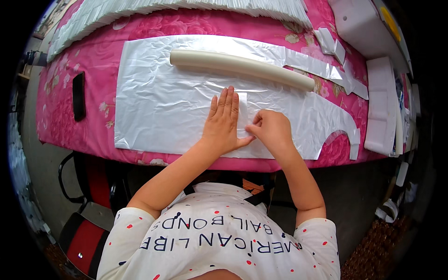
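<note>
Centrally, left grip (221,122) wide on silvery sheet (154,102), right grip (272,129) pinched narrow, pale tube (241,67), white stack (140,6) beyond

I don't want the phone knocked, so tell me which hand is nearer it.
Left. The left hand lies flat over the plastic carrier bag, right of the black smartphone; the right hand is farther right.

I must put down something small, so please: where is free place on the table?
Bare pink cloth shows between the flat black object and the white sheet, and in a strip between the sheet and the white stack. Crowded: mid-sheet, with the tube, left hand and right hand, and the right end, with scraps.
</note>
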Demonstrator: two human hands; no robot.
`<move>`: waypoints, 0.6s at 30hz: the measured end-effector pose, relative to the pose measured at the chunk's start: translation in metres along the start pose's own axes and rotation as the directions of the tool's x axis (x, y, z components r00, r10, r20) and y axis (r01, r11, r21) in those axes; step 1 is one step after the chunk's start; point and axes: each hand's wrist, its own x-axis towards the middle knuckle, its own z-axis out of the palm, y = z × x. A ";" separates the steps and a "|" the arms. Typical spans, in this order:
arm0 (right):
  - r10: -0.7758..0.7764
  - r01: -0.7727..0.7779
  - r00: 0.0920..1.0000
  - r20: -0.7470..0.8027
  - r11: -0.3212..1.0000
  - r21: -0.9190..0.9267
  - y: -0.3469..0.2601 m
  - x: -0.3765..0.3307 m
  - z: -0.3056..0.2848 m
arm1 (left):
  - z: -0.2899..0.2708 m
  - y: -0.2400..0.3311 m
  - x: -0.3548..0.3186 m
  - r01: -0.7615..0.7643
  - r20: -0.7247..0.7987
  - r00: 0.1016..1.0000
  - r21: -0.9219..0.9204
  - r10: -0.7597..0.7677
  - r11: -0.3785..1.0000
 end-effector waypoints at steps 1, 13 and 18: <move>0.021 -0.025 0.999 -0.038 0.994 -0.107 0.000 -0.005 -0.003 | -0.001 0.001 0.001 -0.008 -0.020 1.000 -0.005 0.008 1.000; -0.619 0.581 0.781 -0.089 0.770 -0.262 -0.019 0.041 0.065 | -0.058 -0.024 -0.133 0.501 0.399 0.862 -0.762 -0.311 0.411; -0.615 0.616 0.788 0.042 0.784 -0.072 -0.049 -0.017 0.107 | -0.063 -0.019 -0.179 0.729 0.723 0.469 -0.641 -0.507 -0.240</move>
